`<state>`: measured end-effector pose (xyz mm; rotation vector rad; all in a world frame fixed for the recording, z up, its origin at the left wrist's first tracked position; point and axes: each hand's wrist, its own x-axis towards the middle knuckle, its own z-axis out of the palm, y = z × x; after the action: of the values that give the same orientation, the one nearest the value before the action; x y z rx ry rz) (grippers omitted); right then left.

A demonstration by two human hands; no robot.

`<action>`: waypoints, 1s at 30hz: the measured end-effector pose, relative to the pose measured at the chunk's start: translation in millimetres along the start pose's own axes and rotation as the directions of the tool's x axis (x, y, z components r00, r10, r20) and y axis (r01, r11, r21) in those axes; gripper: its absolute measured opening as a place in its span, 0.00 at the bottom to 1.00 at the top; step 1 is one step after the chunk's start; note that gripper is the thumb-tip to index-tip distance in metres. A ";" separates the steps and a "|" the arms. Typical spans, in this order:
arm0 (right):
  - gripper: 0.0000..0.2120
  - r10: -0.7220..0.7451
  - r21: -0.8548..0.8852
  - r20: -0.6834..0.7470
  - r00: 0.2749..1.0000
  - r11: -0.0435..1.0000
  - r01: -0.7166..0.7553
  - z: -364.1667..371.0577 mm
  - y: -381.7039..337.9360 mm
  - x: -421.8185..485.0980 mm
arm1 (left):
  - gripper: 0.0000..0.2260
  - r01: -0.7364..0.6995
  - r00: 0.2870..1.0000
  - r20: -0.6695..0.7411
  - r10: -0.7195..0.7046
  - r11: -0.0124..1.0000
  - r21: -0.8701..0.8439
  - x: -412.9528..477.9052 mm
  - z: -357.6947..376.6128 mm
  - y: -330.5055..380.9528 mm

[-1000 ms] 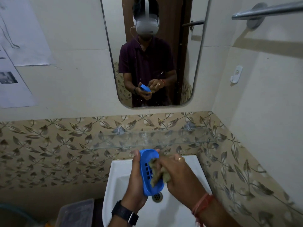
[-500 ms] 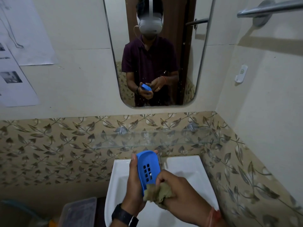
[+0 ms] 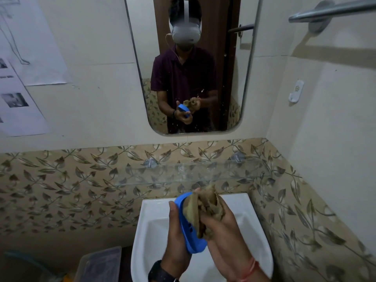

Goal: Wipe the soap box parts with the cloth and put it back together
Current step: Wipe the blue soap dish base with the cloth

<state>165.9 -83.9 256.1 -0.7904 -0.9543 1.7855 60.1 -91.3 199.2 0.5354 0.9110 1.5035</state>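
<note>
My left hand (image 3: 176, 237) grips a blue perforated soap box part (image 3: 191, 235), tilted on edge above the white sink (image 3: 250, 226). A bunched brownish cloth (image 3: 205, 208) is held in my right hand (image 3: 223, 239) and pressed flat against the inner face of the blue part, covering its upper half. A few drain slots show below the cloth. No other soap box part is in view. The mirror (image 3: 191, 64) reflects both hands with the blue part and the cloth.
A glass shelf (image 3: 183, 174) runs along the leaf-patterned tiles just above the sink. A clear plastic bin (image 3: 99, 265) stands on the floor to the sink's left. A metal towel bar (image 3: 333, 9) and a white wall hook (image 3: 296, 91) are on the right wall.
My right hand has carried the cloth up from the bottom edge of the blue part over its upper face. My left hand has tilted the part slightly.
</note>
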 end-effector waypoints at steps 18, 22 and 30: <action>0.20 -0.258 -0.853 0.516 0.817 -0.063 0.518 -30.4 -16.3 21.8 | 0.35 0.111 0.994 -0.022 -0.110 0.993 0.028 0.4 3.1 14.8; 0.20 -0.208 -0.896 0.441 0.873 -0.039 0.443 -24.4 -7.2 13.0 | 0.34 0.105 0.994 -0.011 -0.105 0.993 0.055 2.4 -2.2 19.4; 0.07 0.201 -0.753 0.294 0.934 0.651 0.097 -22.1 -19.8 -21.4 | 0.32 -0.012 0.996 -0.088 0.025 0.990 0.144 1.6 -17.2 13.2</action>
<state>200.3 -92.6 264.7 -1.0175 -2.0328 1.5653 38.4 -93.1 199.3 0.5854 1.0922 1.4957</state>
